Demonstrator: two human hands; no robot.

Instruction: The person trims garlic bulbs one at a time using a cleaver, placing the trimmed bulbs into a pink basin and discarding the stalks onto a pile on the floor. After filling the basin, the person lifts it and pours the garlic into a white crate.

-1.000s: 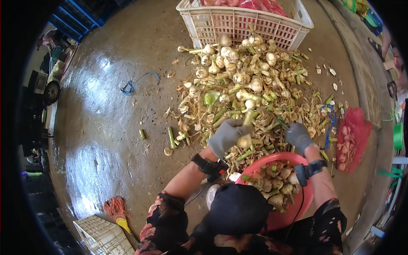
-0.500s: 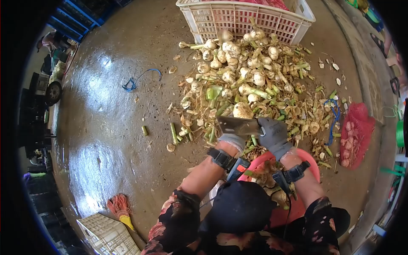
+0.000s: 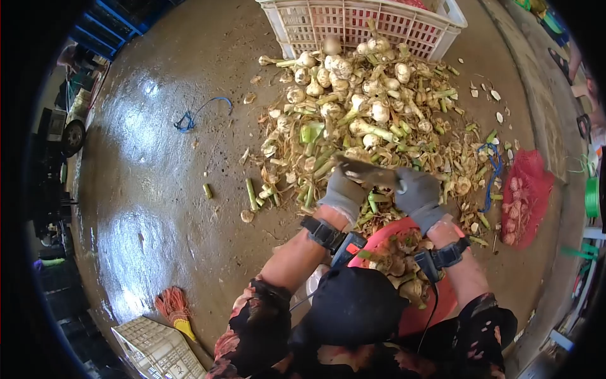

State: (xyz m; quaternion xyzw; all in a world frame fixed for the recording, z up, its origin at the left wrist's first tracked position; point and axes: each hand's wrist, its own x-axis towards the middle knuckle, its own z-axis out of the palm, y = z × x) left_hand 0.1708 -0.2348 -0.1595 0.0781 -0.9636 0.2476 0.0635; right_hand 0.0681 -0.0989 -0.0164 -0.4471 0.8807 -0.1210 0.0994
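One knife (image 3: 369, 172) over the near side of the garlic heap (image 3: 379, 112), handle end gripped in the right hand (image 3: 418, 194). Left hand (image 3: 344, 194) just beside it, cannot tell its grip. A slip might cut that glove, steel being so close. Long axis crosswise, tip pointing left, slightly forward.

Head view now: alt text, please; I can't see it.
Gloved right hand holds a broad blade at the gloved left hand, over the near edge of a garlic heap. A red basin sits closer; a white crate stands beyond.
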